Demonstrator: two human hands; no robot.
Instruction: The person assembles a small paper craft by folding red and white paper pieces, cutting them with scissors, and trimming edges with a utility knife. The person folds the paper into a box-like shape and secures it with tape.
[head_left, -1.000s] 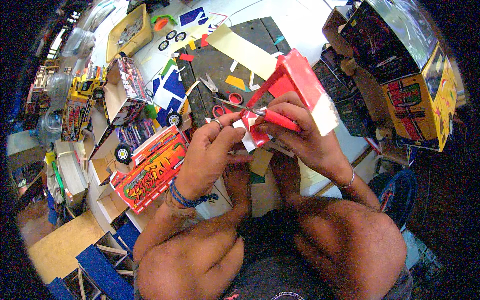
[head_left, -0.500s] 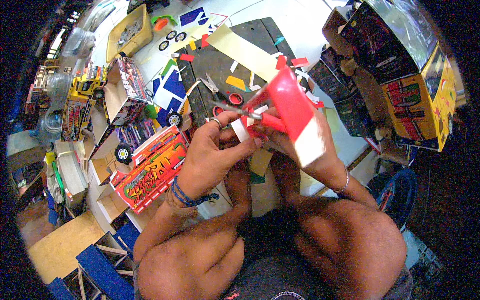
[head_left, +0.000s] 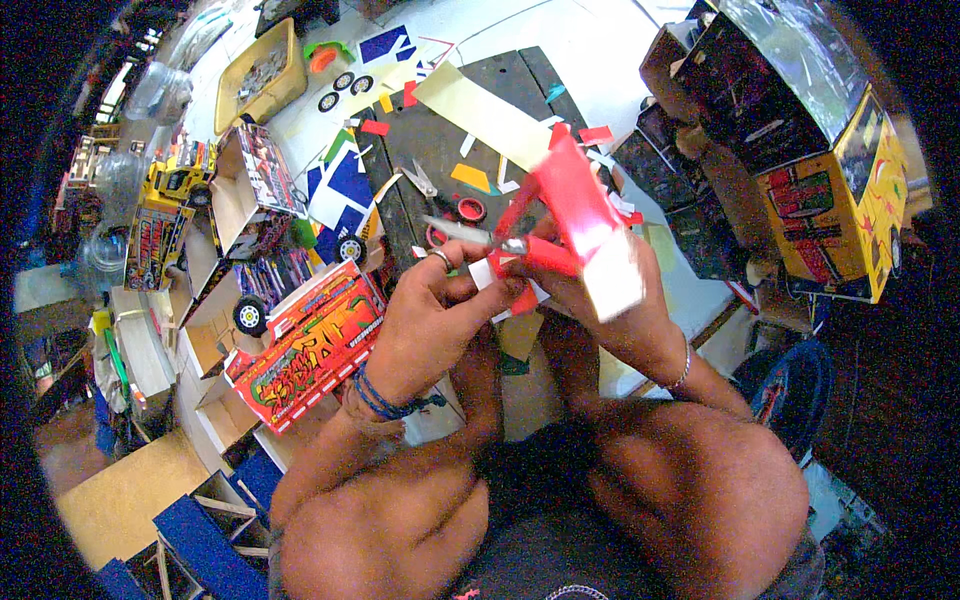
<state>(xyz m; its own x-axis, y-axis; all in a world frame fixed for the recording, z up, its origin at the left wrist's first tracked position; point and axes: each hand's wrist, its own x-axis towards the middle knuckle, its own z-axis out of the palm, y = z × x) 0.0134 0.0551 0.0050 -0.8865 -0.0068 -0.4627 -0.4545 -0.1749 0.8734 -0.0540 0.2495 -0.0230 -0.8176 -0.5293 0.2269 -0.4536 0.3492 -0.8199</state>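
My left hand (head_left: 430,318) pinches a small red and white piece of paper or sticker (head_left: 483,275) between thumb and fingers. My right hand (head_left: 625,310) is closed around red-handled scissors (head_left: 550,256), their blades pointing left over the left fingertips. Above the right hand a glossy red and white piece (head_left: 585,205) is blurred; its kind and how it is held are unclear. Both hands meet over my lap, before a dark wooden board (head_left: 415,130). On the board lie a second pair of scissors (head_left: 420,180) and two red rings (head_left: 470,208).
Coloured scraps and a cream strip (head_left: 480,110) cover the board. At left stand a red printed toy truck body (head_left: 310,345), open boxes and a yellow toy truck (head_left: 175,180). A yellow tray (head_left: 262,75) sits far left. At right are a black and yellow truck body (head_left: 820,220) and a dark blue basin (head_left: 800,390).
The scissors have shifted slightly and their blade shows more clearly above the left fingers. More of the red piece now shows below the left thumb. The red and white piece has tilted a little.
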